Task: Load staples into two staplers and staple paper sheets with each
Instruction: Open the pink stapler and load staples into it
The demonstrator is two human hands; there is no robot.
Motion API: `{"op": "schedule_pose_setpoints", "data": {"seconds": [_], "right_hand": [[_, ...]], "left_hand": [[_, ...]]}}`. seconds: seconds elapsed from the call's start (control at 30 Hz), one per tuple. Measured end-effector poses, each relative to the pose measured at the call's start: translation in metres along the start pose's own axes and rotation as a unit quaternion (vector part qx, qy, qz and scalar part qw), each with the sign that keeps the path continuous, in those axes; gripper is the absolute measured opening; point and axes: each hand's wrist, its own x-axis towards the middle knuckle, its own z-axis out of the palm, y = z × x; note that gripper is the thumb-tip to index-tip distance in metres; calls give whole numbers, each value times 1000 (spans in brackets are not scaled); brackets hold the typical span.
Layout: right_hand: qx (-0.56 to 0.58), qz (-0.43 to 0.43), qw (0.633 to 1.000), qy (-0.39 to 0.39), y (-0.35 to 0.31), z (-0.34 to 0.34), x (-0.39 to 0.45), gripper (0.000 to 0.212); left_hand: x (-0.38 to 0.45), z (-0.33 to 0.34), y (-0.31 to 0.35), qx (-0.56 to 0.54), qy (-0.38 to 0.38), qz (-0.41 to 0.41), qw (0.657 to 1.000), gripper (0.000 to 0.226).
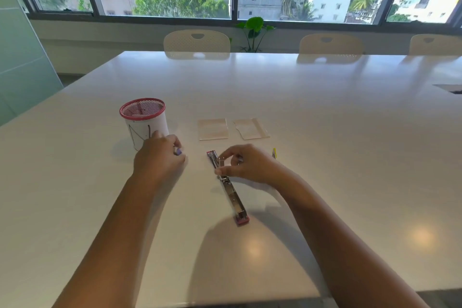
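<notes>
1. Red stapler [228, 186] lies flipped open on the white table [325, 132].
2. Right hand [246, 165] pinches a staple strip [220, 161] over it.
3. Left hand [158, 155], fingers curled, grips a purple object [179, 151].
4. Yellow stapler [274, 153] beside the right hand.
5. Two paper stacks [213, 129] beyond, mesh cup [143, 120] left.
</notes>
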Motion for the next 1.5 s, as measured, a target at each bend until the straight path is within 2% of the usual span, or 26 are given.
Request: {"op": "schedule_pose_setpoints", "data": {"seconds": [0.1,0.2,0.27,0.33,0.37,0.4,0.47,0.5,0.57,0.6,0.63,0.67,0.77,0.87,0.97,1.1,1.2,1.3,1.5], "right_hand": [[-4,28,1000,9,3,3,3,24],[13,33,999,16,3,4,4,23],[31,32,999,23,2,5,4,21],[41,17,999,30,3,7,6,15],[48,6,998,41,2,7,7,12],[61,-5,997,53,2,8,7,9],[103,-22,992,76,2,7,8,10],[116,-29,989,85,1,7,9,10],[141,-37,984,106,0,8,9,10],[155,-36,981,116,0,10,9,10],[158,-33,979,122,-1,11,9,10],[154,-28,980,120,-2,13,8,8],[204,-5,972,119,-9,15,7,14],[304,42,935,176,-9,9,10,18],[268,61,933,234,-3,6,11,16],[178,23,947,267,-2,4,9,29],[168,-15,947,273,-1,2,9,30],[201,-27,947,247,0,0,8,29],[260,17,939,225,-5,-4,5,16]], "left_hand": [[-1,-1,-9,20,1,-30,999,26],[2,-2,-9,36,-14,-45,998,45],[5,-5,-3,18,44,-20,999,50],[5,-4,8,-50,128,36,990,39],[3,-3,14,-99,140,57,984,33],[0,0,21,-151,112,61,980,32],[-5,10,32,-251,-34,17,967,38],[-8,13,37,-317,-115,-24,941,41],[-13,13,47,-483,-248,-99,834,42],[-16,11,50,-540,-292,-117,780,42],[-18,8,52,-567,-319,-123,749,41],[-20,7,53,-578,-333,-123,735,39],[-19,7,49,-564,-331,-117,747,34],[-8,9,40,-542,-347,-123,755,39],[-2,10,36,-541,-387,-124,737,35],[-1,11,33,-540,-418,-105,723,38],[-1,8,32,-535,-439,-101,715,41],[0,8,32,-532,-457,-97,706,43],[2,11,28,-529,-487,-88,690,44]]}}
